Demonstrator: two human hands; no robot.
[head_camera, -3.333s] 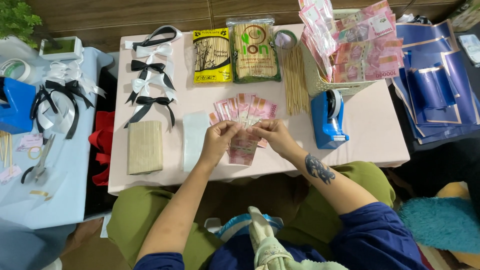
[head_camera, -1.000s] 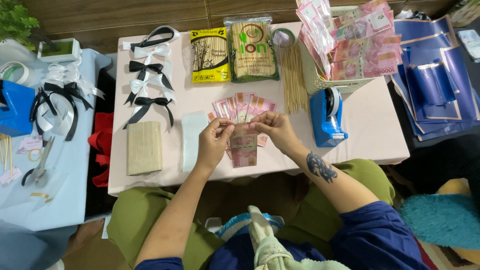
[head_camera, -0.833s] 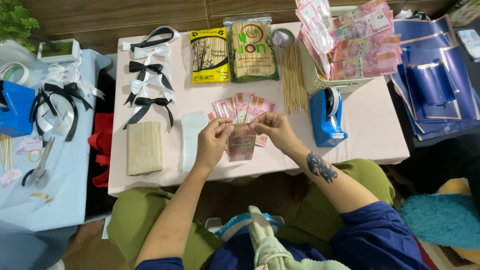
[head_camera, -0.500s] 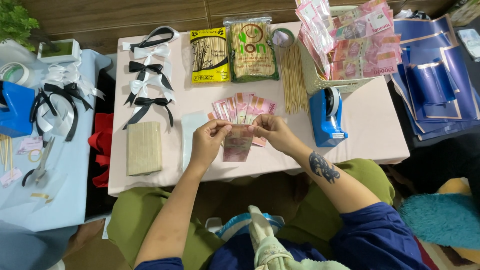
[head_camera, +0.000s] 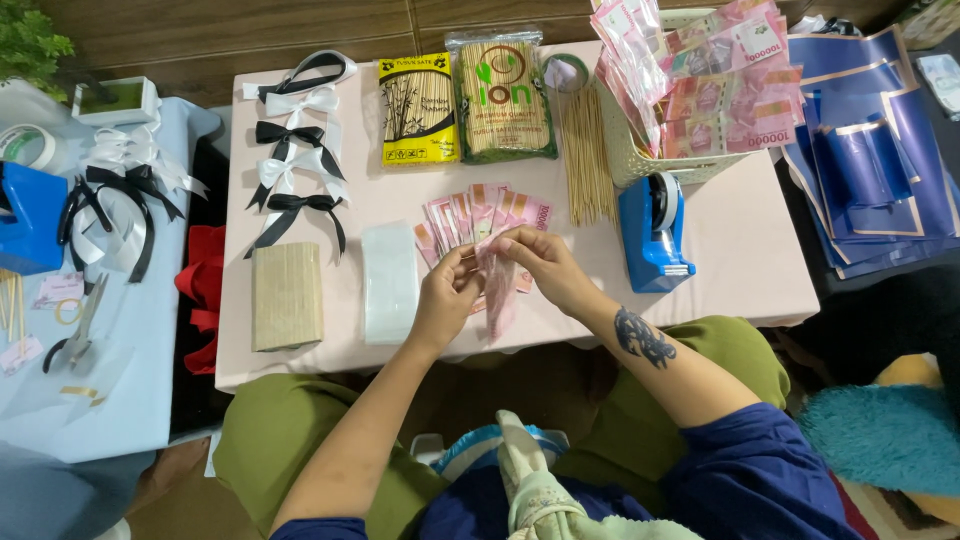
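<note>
pink banknotes (head_camera: 480, 215) (fanned), blue tape dispenser (head_camera: 652, 235)

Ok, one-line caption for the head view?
Both hands, left hand and right hand, pinch a pink banknote above fanned banknotes on the pink table.

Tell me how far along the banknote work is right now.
Done: a fan of pink notes lies spread on the pink table. In hand: left hand and right hand pinch one pink note. Left: many notes in the basket; loose skewers lie untouched.
</note>
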